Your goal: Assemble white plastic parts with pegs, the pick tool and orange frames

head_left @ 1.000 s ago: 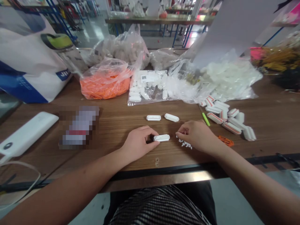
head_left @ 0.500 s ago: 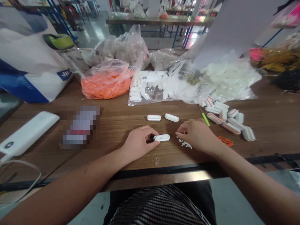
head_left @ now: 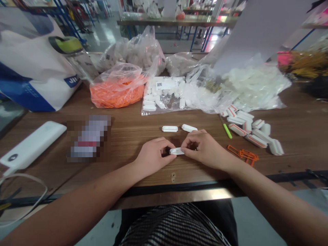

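My left hand (head_left: 151, 158) rests on the wooden table (head_left: 133, 133) and pinches the left end of a small white plastic connector (head_left: 176, 151). My right hand (head_left: 206, 149) is closed in a pinch against the connector's right end; whether it also holds a tiny part I cannot make out. Two more white connectors (head_left: 169, 128) (head_left: 189, 128) lie just beyond the hands.
An orange plastic frame (head_left: 243, 154) and a green stick (head_left: 227, 131) lie right of my hand, beside a pile of white-and-orange connectors (head_left: 249, 128). Behind are a bag of orange parts (head_left: 116, 90), clear bags of white parts (head_left: 164, 95) (head_left: 246, 85), a white power bank (head_left: 30, 145), a white-blue bag (head_left: 30, 68).
My right hand has moved left from the small white bits on the table onto the connector's right end, uncovering the orange frame. My left hand has kept its hold.
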Motion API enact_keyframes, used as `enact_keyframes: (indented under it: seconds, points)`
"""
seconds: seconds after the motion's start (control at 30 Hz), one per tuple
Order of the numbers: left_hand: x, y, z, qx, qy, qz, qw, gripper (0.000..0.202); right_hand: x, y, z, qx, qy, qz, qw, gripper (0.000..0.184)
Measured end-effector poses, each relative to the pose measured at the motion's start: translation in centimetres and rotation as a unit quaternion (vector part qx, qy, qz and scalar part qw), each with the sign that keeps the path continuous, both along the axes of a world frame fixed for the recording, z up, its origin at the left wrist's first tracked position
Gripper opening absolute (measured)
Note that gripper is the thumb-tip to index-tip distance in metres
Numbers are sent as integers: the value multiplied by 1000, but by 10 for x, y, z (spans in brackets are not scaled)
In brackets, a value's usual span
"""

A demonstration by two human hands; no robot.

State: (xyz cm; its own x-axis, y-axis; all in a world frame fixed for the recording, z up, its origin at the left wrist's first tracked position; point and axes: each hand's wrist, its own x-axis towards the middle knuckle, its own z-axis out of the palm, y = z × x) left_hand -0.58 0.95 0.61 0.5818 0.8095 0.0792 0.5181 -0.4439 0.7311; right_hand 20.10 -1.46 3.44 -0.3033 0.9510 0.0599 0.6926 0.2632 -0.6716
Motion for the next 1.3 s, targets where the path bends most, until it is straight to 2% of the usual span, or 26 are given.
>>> enact_keyframes:
  seconds: [0.17,0.3,0.4,0.53,0.6,0.63,0.7,0.77,0.83,0.9,1.03,1.3]
  points:
    - [1,0,1,1,-1,0,1000,9,-4,7,-3,34,-71,30,996,11]
    - [1,0,0,5,-2,3,1000,8,-3,6,3,78,-124,79,986,12]
    - [2,0,-1,10,5,5,1000,9,-5,-1,6,148,-187,110,965,18]
    - [3,-1,-1,5,9,6,1000,10,-14,-14,3,257,-275,132,917,23]
    - [3,-1,-1,4,7,7,1000,10,-16,-18,2,281,-290,134,905,25]
    - [2,-1,-1,4,5,7,1000,10,-14,-19,3,275,-280,130,910,25]
    - [2,0,-2,1,0,7,1000,9,-5,-19,5,237,-224,109,939,25]
    - [1,0,-2,-1,-1,7,1000,8,11,-16,8,186,-149,64,969,23]
    - [1,1,-3,1,0,7,1000,10,32,-12,7,150,-118,-4,982,20]
    - [0,1,-3,0,2,6,1000,11,50,-8,2,87,-125,-32,988,19]
    - [-1,1,-2,7,9,4,1000,9,61,-2,-9,4,-143,8,990,17]
    - [-1,1,-1,13,7,0,1000,9,39,-4,-7,20,-201,-10,979,19]
